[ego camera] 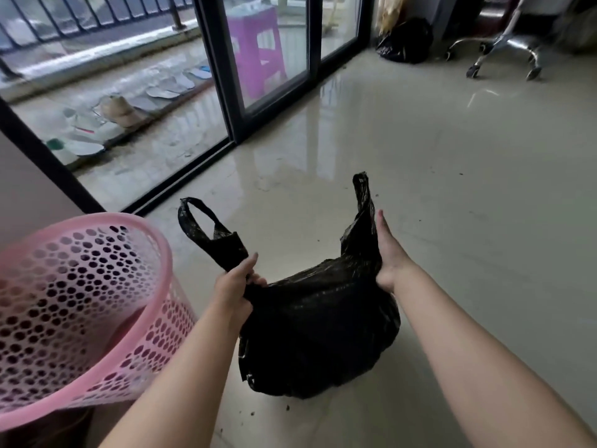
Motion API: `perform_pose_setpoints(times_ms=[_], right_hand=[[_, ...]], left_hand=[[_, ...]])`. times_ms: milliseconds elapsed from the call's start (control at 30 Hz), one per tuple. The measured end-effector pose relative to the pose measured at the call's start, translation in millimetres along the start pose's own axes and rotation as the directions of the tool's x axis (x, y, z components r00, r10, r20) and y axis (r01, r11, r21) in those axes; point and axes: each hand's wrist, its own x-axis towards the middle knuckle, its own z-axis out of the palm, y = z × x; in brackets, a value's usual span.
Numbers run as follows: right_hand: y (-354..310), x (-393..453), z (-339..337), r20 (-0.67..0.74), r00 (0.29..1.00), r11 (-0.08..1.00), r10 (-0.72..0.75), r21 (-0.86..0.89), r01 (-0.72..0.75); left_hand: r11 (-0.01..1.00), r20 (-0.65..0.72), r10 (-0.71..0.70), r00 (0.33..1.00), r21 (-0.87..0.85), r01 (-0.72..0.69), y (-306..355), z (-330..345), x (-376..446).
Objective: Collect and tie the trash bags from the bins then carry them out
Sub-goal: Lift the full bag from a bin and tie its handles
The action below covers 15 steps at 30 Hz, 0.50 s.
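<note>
A person's two hands hold a full black bag (319, 334) by its handles above the tiled floor (452, 189), near the sliding glass door (268, 59) at the room's balcony edge. The left hand (235, 286) has its grip curled tight around the base of the left handle (206, 234), whose loop stands free above the fist. The right hand (387, 253) has its grip wrapped on the right handle (361, 202), fingers lying along the plastic, the tip of the strip poking up beyond them. The pink bin (80, 302) it presumably came from sits tilted just beside the left forearm, and looks empty of any liner.

The step in hand appears to be the tying. To do it well, the two handles should be drawn up and together over the bag's mouth, crossed, and one passed under the other before pulling snug; the bulging load suggests squeezing air out first so the knot closes fully. Thin plastic may stretch or tear if yanked, so a steady pull is wiser. Crumbs lie scattered on the floor near the bag. A second black bag (403, 43) rests in the far corner beside a chair base (504, 50), likely awaiting the same trip out.
</note>
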Motion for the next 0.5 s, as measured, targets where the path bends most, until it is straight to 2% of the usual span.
perform_pose_setpoints(times_ms=[67,133,167,233,367,433,500], right_hand=[[4,-6,-1,-0.041,0.999,0.992,0.023,-0.120,-0.027],[6,-8,5,-0.131,0.991,0.989,-0.011,-0.147,-0.008],[6,-7,9,-0.178,0.983,0.995,-0.048,-0.098,0.031],[4,-5,12,-0.207,0.973,0.983,-0.106,0.125,0.133],[1,-7,8,-0.195,0.969,0.807,-0.153,0.541,0.236],[-2,-8,8,-0.280,0.955,0.754,-0.100,0.605,0.257],[-5,-11,12,-0.352,0.935,0.822,-0.048,0.517,0.237]], left_hand=[[0.998,-0.001,-0.053,0.999,0.016,0.053,0,-2,3],[0.997,0.053,-0.072,0.996,-0.010,0.073,0,-2,4],[0.997,0.085,-0.074,0.994,-0.026,0.076,0,-2,3],[0.995,0.143,-0.062,0.988,-0.070,0.072,0,-2,-1],[0.959,0.162,-0.014,0.987,-0.278,0.059,1,-12,-4],[0.949,0.175,-0.033,0.984,-0.303,0.086,3,-17,-4],[0.973,0.164,-0.080,0.983,-0.203,0.114,2,-19,-2]])
